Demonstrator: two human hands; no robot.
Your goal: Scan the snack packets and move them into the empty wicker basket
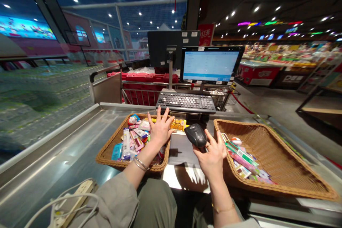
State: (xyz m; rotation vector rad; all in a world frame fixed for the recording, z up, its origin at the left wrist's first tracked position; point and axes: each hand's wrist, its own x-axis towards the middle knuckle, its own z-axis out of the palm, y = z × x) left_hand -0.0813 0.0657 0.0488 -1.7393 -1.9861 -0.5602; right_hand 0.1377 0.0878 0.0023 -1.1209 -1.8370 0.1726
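Scanner (196, 135) clasped in right hand (212, 155), between left basket (107, 154) and right basket (283, 149), both with small packets (136, 139); left hand (159, 130) released, splayed over left basket's right side, near yellow pack (179, 124), contact unclear; keyboard (185, 102) beyond

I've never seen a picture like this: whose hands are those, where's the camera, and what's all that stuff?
Those are a person's bare hands: left hand and right hand. A head-worn camera, looking forward and down, took this picture. At the metal counter, the left basket and the right basket hold small packaged things. Beyond them are a keyboard and a lit screen. The right hand holds a black device, perhaps a scanner. The left hand is spread over the left basket's edge.
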